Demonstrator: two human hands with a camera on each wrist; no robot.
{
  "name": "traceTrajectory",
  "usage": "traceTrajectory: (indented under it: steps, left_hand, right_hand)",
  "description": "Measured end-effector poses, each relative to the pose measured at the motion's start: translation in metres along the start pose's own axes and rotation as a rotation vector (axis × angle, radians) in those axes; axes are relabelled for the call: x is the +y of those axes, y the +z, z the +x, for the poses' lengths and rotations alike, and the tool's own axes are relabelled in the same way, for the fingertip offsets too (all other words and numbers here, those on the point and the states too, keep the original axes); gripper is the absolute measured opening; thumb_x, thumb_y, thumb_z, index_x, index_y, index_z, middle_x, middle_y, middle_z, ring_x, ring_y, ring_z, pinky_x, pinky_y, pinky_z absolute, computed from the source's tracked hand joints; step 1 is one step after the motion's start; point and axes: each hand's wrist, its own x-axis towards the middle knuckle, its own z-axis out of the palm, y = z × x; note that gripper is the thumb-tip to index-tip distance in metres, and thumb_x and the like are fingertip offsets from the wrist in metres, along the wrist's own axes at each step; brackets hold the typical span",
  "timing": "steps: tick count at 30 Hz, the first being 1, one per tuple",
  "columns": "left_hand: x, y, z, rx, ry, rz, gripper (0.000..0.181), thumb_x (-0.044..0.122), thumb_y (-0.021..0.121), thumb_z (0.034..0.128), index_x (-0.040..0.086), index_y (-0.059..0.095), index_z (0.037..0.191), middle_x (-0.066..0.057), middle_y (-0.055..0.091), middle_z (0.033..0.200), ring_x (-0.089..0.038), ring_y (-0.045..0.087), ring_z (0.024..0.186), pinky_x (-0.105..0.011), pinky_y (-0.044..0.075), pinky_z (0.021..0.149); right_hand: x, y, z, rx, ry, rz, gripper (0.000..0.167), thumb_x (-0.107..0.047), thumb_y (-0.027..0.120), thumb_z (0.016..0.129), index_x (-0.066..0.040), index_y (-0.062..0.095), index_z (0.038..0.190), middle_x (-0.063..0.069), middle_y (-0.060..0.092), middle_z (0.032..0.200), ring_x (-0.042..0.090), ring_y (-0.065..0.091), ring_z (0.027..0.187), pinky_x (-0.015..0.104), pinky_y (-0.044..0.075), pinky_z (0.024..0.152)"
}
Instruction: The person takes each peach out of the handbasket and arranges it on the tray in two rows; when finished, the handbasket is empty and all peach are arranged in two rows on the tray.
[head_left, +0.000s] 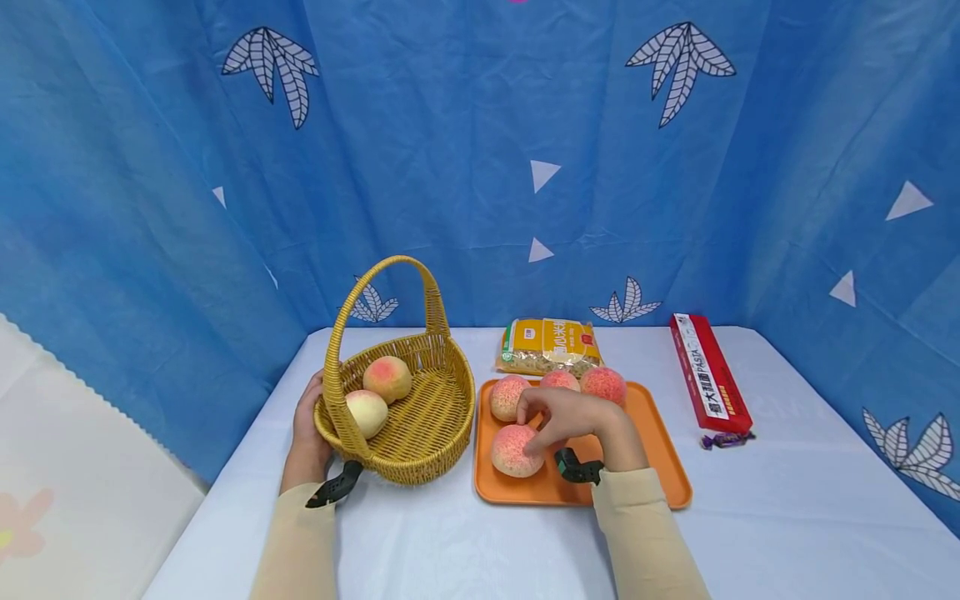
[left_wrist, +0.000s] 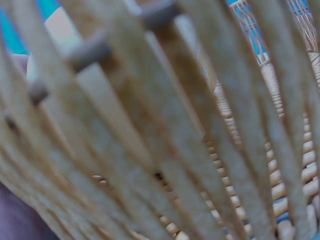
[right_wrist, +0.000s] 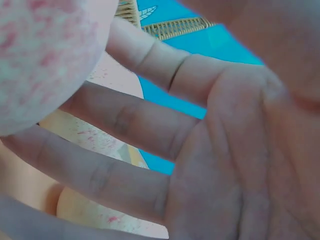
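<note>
My left hand (head_left: 306,427) holds the left side of a woven yellow basket (head_left: 450,433) with a tall arched handle; its fingers are partly hidden behind the rim. Two peaches lie inside, a reddish-yellow peach (head_left: 387,379) and a paler peach (head_left: 367,413). Over an orange tray (head_left: 663,454), my right hand (head_left: 573,417) grips a pink-speckled peach (head_left: 516,452) at the tray's front left. Up close in the right wrist view, fingertips touch that peach (right_wrist: 45,60). Basket slats (left_wrist: 165,130) fill the left wrist view.
More peaches sit along the tray's back, among them a left one (head_left: 507,397) and a redder right one (head_left: 604,385). Behind the tray lies a yellow pasta bag (head_left: 551,346). To the right are a red pasta box (head_left: 711,371) and a purple-wrapped candy (head_left: 727,440).
</note>
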Motion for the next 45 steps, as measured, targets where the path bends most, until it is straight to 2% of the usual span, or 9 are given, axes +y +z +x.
traceTrajectory:
  steps: [5,10,13,17,24,28,32,40,45]
  left_hand:
    - [0.0,0.0,0.0,0.0,-0.002,0.007,0.035,0.015,0.028,0.1058,0.024,0.05,0.132,0.009,0.05,0.131,-0.008,0.044,0.124,-0.023,0.034,0.109]
    - [-0.002,-0.002,0.001,-0.006,0.008,0.01,0.036,0.015,0.027,0.1062,0.024,0.049,0.134,0.01,0.05,0.131,-0.007,0.045,0.125,-0.022,0.034,0.109]
    - [-0.002,-0.002,0.002,-0.01,0.013,0.017,0.037,0.014,0.026,0.1064,0.023,0.048,0.135,0.01,0.05,0.131,-0.007,0.045,0.124,-0.022,0.035,0.109]
    - [-0.002,-0.001,0.002,-0.014,0.015,0.019,0.037,0.014,0.026,0.1065,0.023,0.048,0.135,0.011,0.05,0.131,-0.007,0.045,0.124,-0.022,0.035,0.108]
    - [-0.002,-0.001,0.001,-0.013,0.01,0.026,0.042,0.014,0.026,0.1065,0.016,0.04,0.146,0.01,0.05,0.131,-0.007,0.044,0.125,-0.022,0.035,0.109]
    - [-0.002,-0.001,0.001,-0.016,0.01,0.033,0.045,0.014,0.026,0.1068,0.014,0.033,0.152,0.011,0.049,0.132,-0.007,0.044,0.125,-0.022,0.034,0.11]
    - [-0.003,-0.001,0.001,-0.027,0.024,0.007,0.04,0.013,0.027,0.1066,0.018,0.043,0.143,0.011,0.05,0.13,-0.008,0.044,0.125,-0.022,0.035,0.109]
    - [-0.005,-0.002,0.002,-0.04,0.032,-0.018,0.035,0.014,0.028,0.1069,0.024,0.051,0.132,0.011,0.053,0.13,-0.007,0.046,0.124,-0.02,0.038,0.107]
    - [-0.005,-0.004,0.003,-0.043,0.038,-0.015,0.036,0.013,0.029,0.1067,0.023,0.05,0.134,0.011,0.054,0.128,-0.007,0.047,0.122,-0.021,0.038,0.106]
  right_hand:
    - [0.002,0.001,0.001,-0.029,0.033,0.005,0.047,-0.024,0.087,0.076,-0.018,0.059,0.114,0.004,0.062,0.117,0.023,0.06,0.093,0.036,0.056,0.074]
    - [0.005,0.002,0.003,-0.089,0.009,-0.048,0.059,-0.028,0.083,0.079,-0.025,0.059,0.133,-0.002,0.057,0.135,0.022,0.052,0.119,0.043,0.052,0.096]
    - [0.007,0.003,0.006,-0.116,-0.015,-0.097,0.056,-0.031,0.08,0.079,-0.031,0.06,0.131,-0.009,0.056,0.136,0.018,0.049,0.123,0.046,0.045,0.105]
    - [0.011,0.005,0.009,-0.138,-0.034,-0.088,0.051,-0.031,0.078,0.076,-0.034,0.06,0.124,-0.009,0.058,0.127,0.017,0.05,0.116,0.042,0.046,0.101]
    - [0.014,0.009,0.011,-0.112,-0.033,-0.047,0.052,-0.026,0.081,0.071,-0.027,0.055,0.116,-0.001,0.057,0.115,0.02,0.05,0.108,0.037,0.047,0.088]
    - [0.014,0.01,0.01,-0.089,-0.025,-0.023,0.055,-0.025,0.081,0.07,-0.024,0.051,0.116,0.002,0.054,0.115,0.021,0.049,0.109,0.036,0.047,0.088]
    - [0.015,0.011,0.011,-0.076,-0.047,-0.007,0.057,-0.025,0.082,0.07,-0.023,0.049,0.117,0.002,0.053,0.117,0.02,0.049,0.111,0.037,0.046,0.091]
    - [0.018,0.009,0.011,-0.095,-0.093,-0.003,0.059,-0.032,0.08,0.071,-0.033,0.057,0.125,-0.007,0.058,0.126,0.019,0.05,0.116,0.041,0.045,0.098]
    - [0.02,0.008,0.012,-0.106,-0.14,-0.009,0.057,-0.032,0.081,0.072,-0.026,0.054,0.122,-0.004,0.059,0.121,0.018,0.051,0.115,0.038,0.045,0.099]
